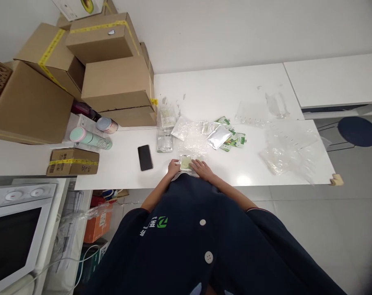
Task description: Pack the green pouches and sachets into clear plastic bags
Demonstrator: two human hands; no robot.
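Observation:
A small flat packet (186, 163), pale green with a whitish border, lies at the table's front edge close to my body. My left hand (173, 167) is closed on its left edge, thumb and fingers at the side. Flat across its right side rests my right hand (201, 169), fingers stretched out. Just beyond spreads clear bubble wrap (193, 141), which seems to reach under the packet. Past it are a silver pouch (219, 137), green printed pouches (235, 140), a white packet (180, 128) and clear-wrapped packets (165, 141).
A black phone (145, 157) lies to the left. Beyond it stand a mint bottle (90, 138), a pink tub (107, 125) and stacked cardboard boxes (118, 80). Clear plastic bags (290, 147) cover part of the white table (210, 88) at right. A microwave (16, 233) sits lower left.

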